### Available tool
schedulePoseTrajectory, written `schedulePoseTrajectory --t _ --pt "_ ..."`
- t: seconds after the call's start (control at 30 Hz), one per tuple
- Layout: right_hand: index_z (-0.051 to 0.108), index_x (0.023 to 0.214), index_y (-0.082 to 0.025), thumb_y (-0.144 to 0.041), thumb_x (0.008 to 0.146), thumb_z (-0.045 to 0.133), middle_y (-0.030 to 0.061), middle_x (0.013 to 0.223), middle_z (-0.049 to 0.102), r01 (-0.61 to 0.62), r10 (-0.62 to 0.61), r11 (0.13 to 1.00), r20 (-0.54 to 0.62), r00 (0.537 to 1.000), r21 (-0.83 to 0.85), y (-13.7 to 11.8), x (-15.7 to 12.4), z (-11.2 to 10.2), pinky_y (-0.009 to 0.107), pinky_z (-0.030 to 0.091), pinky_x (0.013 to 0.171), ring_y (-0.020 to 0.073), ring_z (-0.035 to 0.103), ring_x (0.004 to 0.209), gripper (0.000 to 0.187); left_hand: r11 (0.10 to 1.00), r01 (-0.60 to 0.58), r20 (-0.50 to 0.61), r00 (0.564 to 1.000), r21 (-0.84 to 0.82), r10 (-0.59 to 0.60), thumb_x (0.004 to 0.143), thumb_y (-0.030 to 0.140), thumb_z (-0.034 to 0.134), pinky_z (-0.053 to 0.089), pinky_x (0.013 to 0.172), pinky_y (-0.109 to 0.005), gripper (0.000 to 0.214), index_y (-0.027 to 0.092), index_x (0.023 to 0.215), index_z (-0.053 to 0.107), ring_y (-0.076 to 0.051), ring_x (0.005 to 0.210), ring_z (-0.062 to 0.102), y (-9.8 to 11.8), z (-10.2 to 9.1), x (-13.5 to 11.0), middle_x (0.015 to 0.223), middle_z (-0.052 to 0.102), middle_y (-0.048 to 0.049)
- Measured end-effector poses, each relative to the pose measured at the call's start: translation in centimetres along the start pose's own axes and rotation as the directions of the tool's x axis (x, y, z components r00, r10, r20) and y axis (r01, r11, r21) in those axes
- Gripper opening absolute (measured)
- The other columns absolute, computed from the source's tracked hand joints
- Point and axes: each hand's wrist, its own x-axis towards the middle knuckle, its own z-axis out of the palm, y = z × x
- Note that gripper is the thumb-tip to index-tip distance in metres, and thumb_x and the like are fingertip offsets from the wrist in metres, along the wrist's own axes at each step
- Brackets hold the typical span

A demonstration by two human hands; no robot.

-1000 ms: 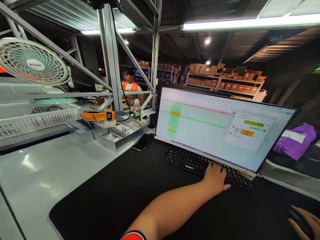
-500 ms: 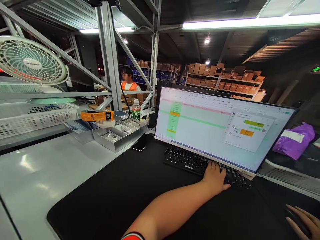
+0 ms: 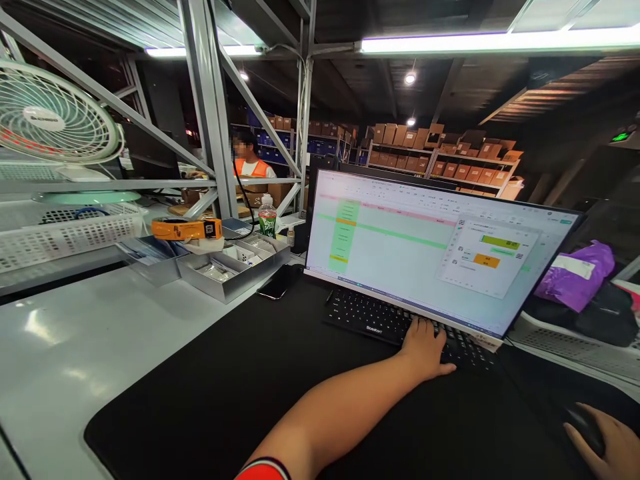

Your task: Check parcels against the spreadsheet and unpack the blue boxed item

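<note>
My left hand point(image 3: 424, 350) rests on the black keyboard point(image 3: 367, 317), fingers on the keys and thumb stretched out to the side. It holds nothing. At the lower right, my right hand point(image 3: 611, 437) is wrapped round a black computer mouse point(image 3: 586, 427), with fingers along both of its sides; part of this hand lies outside the picture. Above the keyboard stands a lit monitor point(image 3: 385, 247) showing a spreadsheet with coloured bands and a chat window. Both hands are over a black desk mat point(image 3: 240, 380).
Left of the monitor lie a phone point(image 3: 274, 283), a divided grey tray point(image 3: 225, 283), an orange tape-like item point(image 3: 186, 229) and a drink bottle point(image 3: 267, 217). A fan point(image 3: 55, 113) stands far left. A purple package point(image 3: 577, 275) sits at right. A person in an orange vest point(image 3: 251, 167) is behind.
The view has turned slightly right, so most things sit a little further left. More of my right hand and the mouse shows. My left hand stays on the keyboard.
</note>
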Motion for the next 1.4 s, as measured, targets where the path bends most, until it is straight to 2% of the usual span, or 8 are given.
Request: schedulePoseTrajectory --t 0.1,0.23,0.37,0.6,0.83,1.0,1.17,1.4 --pt "0.056 0.127 -0.035 -0.058 0.073 0.054 0.0198 0.103 0.066 0.014 -0.013 0.998 -0.011 1.000 0.068 0.0 0.1 -0.1 0.062 0.050 0.093 0.0455 0.064 0.103 0.059 1.000 0.005 -0.024 1.000 0.024 -0.004 0.089 0.070 0.045 0.021 0.119 -0.052 0.081 0.010 0.144 0.047 -0.036 0.134 0.045 0.1 0.0 -0.1 0.141 0.054 -0.0236" --pt "0.057 0.120 -0.032 -0.057 0.073 0.052 0.0169 0.100 0.066 -0.015 0.015 0.998 0.010 1.000 0.056 -1.2 0.2 -0.9 0.062 0.051 0.094 0.0448 0.064 0.104 0.053 0.999 -0.002 -0.048 0.999 0.040 0.004 0.091 0.069 0.045 0.023 0.118 -0.051 0.078 0.011 0.144 0.047 -0.035 0.135 0.043 0.2 0.2 -0.2 0.144 0.051 -0.0228" --pt "0.058 0.111 -0.030 -0.057 0.075 0.050 0.0196 0.105 0.066 -0.023 0.023 0.999 -0.002 1.000 0.031 -2.4 0.0 -1.7 0.060 0.049 0.100 0.0444 0.063 0.109 0.046 0.999 0.010 -0.047 0.999 0.045 -0.008 0.090 0.068 0.047 0.024 0.119 -0.051 0.079 0.011 0.143 0.048 -0.035 0.136 0.043 0.1 0.6 0.0 0.144 0.051 -0.0222" --pt "0.061 0.114 -0.013 -0.058 0.076 0.043 0.0221 0.114 0.064 -0.141 0.143 0.986 0.017 0.990 -0.094 -4.3 0.2 -2.6 0.056 0.051 0.099 0.0412 0.061 0.114 0.062 1.000 0.006 -0.032 0.999 0.015 -0.005 0.091 0.066 0.048 0.027 0.119 -0.051 0.076 0.011 0.144 0.048 -0.036 0.137 0.045 -0.1 0.4 0.2 0.144 0.053 -0.0226" --pt "0.060 0.124 -0.019 -0.041 0.081 0.053 0.0150 0.121 0.064 -0.249 0.260 0.959 0.071 0.963 -0.134 -8.4 0.2 -5.4 0.042 0.054 0.093 0.0296 0.064 0.108 0.049 0.999 0.027 -0.071 0.997 0.046 -0.024 0.092 0.057 0.053 0.031 0.118 -0.050 0.067 0.011 0.140 0.052 -0.035 0.136 0.047 -0.1 0.0 0.3 0.144 0.054 -0.0217" --pt "0.056 0.133 -0.018 -0.040 0.090 0.048 0.0147 0.138 0.055 -0.227 0.239 0.955 0.046 0.970 -0.190 -8.4 -0.1 -4.6 0.044 0.049 0.103 0.0282 0.061 0.118 0.049 0.999 0.016 -0.092 0.996 0.042 -0.012 0.093 0.054 0.053 0.032 0.117 -0.051 0.064 0.011 0.141 0.051 -0.036 0.135 0.048 0.0 0.1 0.3 0.143 0.054 -0.0222" --pt "0.053 0.139 -0.017 -0.041 0.092 0.044 0.0158 0.143 0.051 -0.222 0.245 0.950 0.080 0.966 -0.218 -8.6 -0.2 -4.4 0.047 0.050 0.102 0.0306 0.059 0.121 0.054 0.998 0.016 -0.085 0.996 0.054 -0.012 0.092 0.055 0.054 0.032 0.118 -0.049 0.066 0.009 0.140 0.052 -0.036 0.135 0.049 0.0 0.0 0.2 0.143 0.054 -0.0232" --pt "0.050 0.136 -0.015 -0.041 0.091 0.045 0.0153 0.137 0.054 -0.243 0.269 0.944 0.091 0.959 -0.222 -9.4 -0.1 -5.4 0.044 0.051 0.097 0.0288 0.062 0.114 0.051 0.998 0.015 -0.087 0.996 0.053 -0.010 0.093 0.055 0.052 0.032 0.119 -0.050 0.066 0.010 0.141 0.052 -0.035 0.135 0.048 -0.1 0.3 0.3 0.143 0.054 -0.0227"
